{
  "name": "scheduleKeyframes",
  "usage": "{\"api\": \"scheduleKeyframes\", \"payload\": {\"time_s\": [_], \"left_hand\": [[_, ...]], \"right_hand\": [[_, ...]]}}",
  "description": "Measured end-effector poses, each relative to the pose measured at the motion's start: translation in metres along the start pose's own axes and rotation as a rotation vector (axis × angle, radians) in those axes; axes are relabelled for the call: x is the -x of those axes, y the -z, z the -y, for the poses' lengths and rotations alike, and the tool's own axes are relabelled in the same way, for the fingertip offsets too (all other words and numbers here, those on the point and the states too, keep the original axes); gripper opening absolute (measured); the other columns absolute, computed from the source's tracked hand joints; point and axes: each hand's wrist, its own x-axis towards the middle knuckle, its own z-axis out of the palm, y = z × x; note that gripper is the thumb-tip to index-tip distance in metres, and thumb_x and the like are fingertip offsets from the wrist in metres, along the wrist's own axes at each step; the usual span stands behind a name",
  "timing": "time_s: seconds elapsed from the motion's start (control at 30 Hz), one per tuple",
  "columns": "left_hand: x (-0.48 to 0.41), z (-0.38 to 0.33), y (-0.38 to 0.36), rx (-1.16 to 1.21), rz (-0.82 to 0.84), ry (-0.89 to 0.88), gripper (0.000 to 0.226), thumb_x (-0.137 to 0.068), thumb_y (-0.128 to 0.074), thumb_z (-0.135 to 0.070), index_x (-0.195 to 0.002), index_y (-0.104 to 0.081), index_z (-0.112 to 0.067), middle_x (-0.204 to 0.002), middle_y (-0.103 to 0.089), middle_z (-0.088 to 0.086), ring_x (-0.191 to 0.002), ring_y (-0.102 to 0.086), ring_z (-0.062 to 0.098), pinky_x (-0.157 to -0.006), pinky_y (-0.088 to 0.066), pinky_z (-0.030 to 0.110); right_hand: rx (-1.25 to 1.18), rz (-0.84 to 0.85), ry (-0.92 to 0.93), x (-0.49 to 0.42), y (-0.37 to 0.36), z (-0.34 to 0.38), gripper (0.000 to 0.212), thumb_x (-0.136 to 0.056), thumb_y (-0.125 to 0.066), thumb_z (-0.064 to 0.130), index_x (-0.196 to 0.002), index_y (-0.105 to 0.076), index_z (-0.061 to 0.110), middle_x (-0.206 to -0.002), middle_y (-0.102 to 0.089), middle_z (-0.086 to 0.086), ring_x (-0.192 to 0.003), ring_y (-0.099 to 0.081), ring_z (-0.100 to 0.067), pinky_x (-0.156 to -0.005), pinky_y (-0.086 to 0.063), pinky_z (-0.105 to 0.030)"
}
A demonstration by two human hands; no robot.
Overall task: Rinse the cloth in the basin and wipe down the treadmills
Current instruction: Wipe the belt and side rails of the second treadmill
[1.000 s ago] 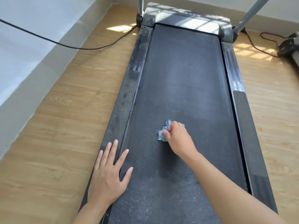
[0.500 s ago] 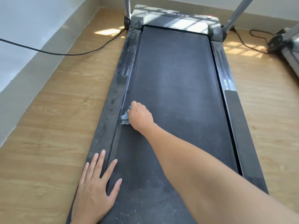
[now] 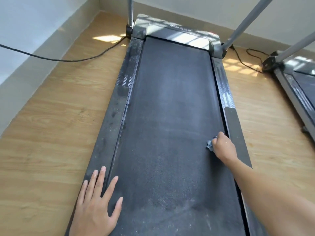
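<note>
A dusty black treadmill runs away from me across the wooden floor. My right hand grips a small crumpled blue-grey cloth and holds it down on the belt at its right edge, beside the right side rail. Most of the cloth is hidden under the fingers. My left hand lies flat with fingers spread, pressing on the near left side rail and the belt's left edge.
A second treadmill stands to the right, partly out of frame. Grey upright posts rise from the treadmill's far end. Black power cables trail over the floor at the left and far right. White walls close the left and far sides.
My right hand has swept the cloth from the belt's middle to its left edge and then across to the right edge. The left hand has stayed planted on the left rail.
</note>
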Motion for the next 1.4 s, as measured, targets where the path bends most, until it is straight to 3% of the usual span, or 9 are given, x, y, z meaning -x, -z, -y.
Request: {"api": "scheduleKeyframes", "payload": {"time_s": [0.23,0.4,0.57,0.83,0.93,1.07,1.17,1.27,1.4], "left_hand": [[-0.001,0.005,0.002,0.024,0.037,-0.009,0.066,-0.094,-0.053,-0.052,-0.153,-0.058,-0.024,-0.175,-0.027,0.011,-0.160,-0.030,0.034,-0.124,-0.032,0.059],[0.000,0.008,0.003,0.009,0.058,-0.021,0.065,-0.096,-0.052,-0.053,-0.155,-0.056,-0.024,-0.176,-0.026,0.010,-0.162,-0.027,0.033,-0.125,-0.032,0.059],[0.001,0.011,0.006,-0.001,0.031,-0.022,0.065,-0.094,-0.051,-0.055,-0.151,-0.060,-0.024,-0.174,-0.030,0.010,-0.159,-0.033,0.035,-0.124,-0.033,0.059],[-0.002,0.001,0.001,-0.049,0.000,-0.034,0.066,-0.092,-0.050,-0.054,-0.148,-0.062,-0.021,-0.172,-0.033,0.013,-0.156,-0.038,0.039,-0.122,-0.034,0.060],[-0.002,0.001,0.000,-0.058,0.020,-0.035,0.066,-0.093,-0.050,-0.053,-0.150,-0.061,-0.022,-0.173,-0.032,0.013,-0.156,-0.038,0.039,-0.121,-0.036,0.062],[-0.004,-0.001,0.003,-0.035,0.043,-0.027,0.066,-0.096,-0.050,-0.053,-0.153,-0.058,-0.023,-0.175,-0.026,0.012,-0.160,-0.031,0.035,-0.122,-0.035,0.060],[-0.005,-0.001,0.009,-0.058,0.097,-0.017,0.066,-0.099,-0.050,-0.053,-0.159,-0.049,-0.025,-0.178,-0.018,0.012,-0.163,-0.021,0.033,-0.124,-0.031,0.059],[-0.001,0.000,0.011,-0.078,0.128,0.003,0.067,-0.101,-0.050,-0.054,-0.162,-0.044,-0.028,-0.179,-0.012,0.010,-0.165,-0.014,0.030,-0.127,-0.027,0.056],[-0.002,0.006,0.013,-0.068,0.145,-0.004,0.066,-0.102,-0.053,-0.053,-0.163,-0.044,-0.029,-0.179,-0.010,0.008,-0.166,-0.012,0.029,-0.129,-0.026,0.055]], "right_hand": [[0.007,0.045,0.361,-0.003,-0.046,0.202,0.013,-0.099,-0.045,0.020,-0.089,-0.040,0.013,-0.100,-0.064,-0.020,-0.087,-0.054,-0.039,-0.068,-0.035,-0.041],[0.094,0.233,0.705,0.052,-0.089,0.345,0.005,-0.098,-0.043,0.012,-0.099,-0.039,0.015,-0.110,-0.060,-0.010,-0.105,-0.053,-0.036,-0.077,-0.052,-0.046],[0.144,0.181,0.758,0.031,-0.078,0.275,0.015,-0.098,-0.046,0.009,-0.113,-0.046,0.013,-0.112,-0.058,-0.008,-0.113,-0.053,-0.032,-0.070,-0.044,-0.042],[0.341,0.145,0.304,-0.041,0.003,0.019,0.012,-0.098,-0.051,0.014,-0.108,-0.046,0.010,-0.115,-0.056,-0.018,-0.110,-0.060,-0.041,-0.081,-0.047,-0.046],[0.244,0.128,0.193,-0.038,0.009,-0.014,0.016,-0.097,-0.037,0.024,-0.098,-0.043,0.009,-0.109,-0.056,-0.022,-0.100,-0.062,-0.045,-0.080,-0.051,-0.049],[0.086,0.045,0.101,-0.037,0.005,0.021,0.015,-0.099,-0.041,0.019,-0.088,-0.040,0.007,-0.107,-0.061,-0.029,-0.098,-0.058,-0.045,-0.074,-0.037,-0.044],[0.052,0.036,0.244,-0.030,-0.011,0.097,0.017,-0.098,-0.042,0.020,-0.088,-0.040,0.007,-0.105,-0.062,-0.027,-0.091,-0.054,-0.042,-0.072,-0.035,-0.043],[0.032,0.066,0.414,-0.013,-0.040,0.204,0.014,-0.099,-0.043,0.021,-0.090,-0.042,0.010,-0.109,-0.064,-0.026,-0.103,-0.058,-0.044,-0.072,-0.035,-0.042],[0.067,0.163,0.661,0.048,-0.078,0.320,0.012,-0.099,-0.044,0.018,-0.101,-0.053,0.010,-0.109,-0.066,-0.015,-0.107,-0.059,-0.040,-0.074,-0.046,-0.041]]}}
